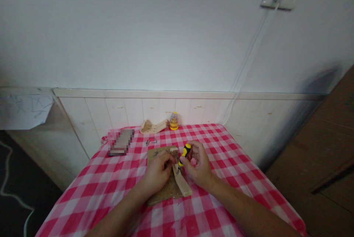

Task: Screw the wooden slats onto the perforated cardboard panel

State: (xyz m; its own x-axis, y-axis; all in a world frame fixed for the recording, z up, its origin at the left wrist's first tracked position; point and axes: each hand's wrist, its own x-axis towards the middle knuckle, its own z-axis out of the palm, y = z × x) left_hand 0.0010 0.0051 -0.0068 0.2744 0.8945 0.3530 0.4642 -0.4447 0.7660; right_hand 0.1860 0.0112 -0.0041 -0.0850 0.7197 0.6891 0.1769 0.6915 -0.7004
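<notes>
My right hand (200,165) is closed round a yellow and black screwdriver (186,151), which tilts down to the left. The tool's dark tip is close to a pale wooden strip (183,185); whether it touches a screw there is too small to tell. Fingers curled, my left hand (160,168) grips the strip at its upper left part, and its fingertips are partly hidden. Beneath the strip lies a brown board (157,196) with dark specks and marks on its surface.
Several small metal pieces (153,141) lie beyond the board on the red checked tablecloth (110,185). Farther back are a shaped wooden piece (152,128) and a yellow-based bit holder (174,122) by the wall. A blurred flat object (121,142) is at the left.
</notes>
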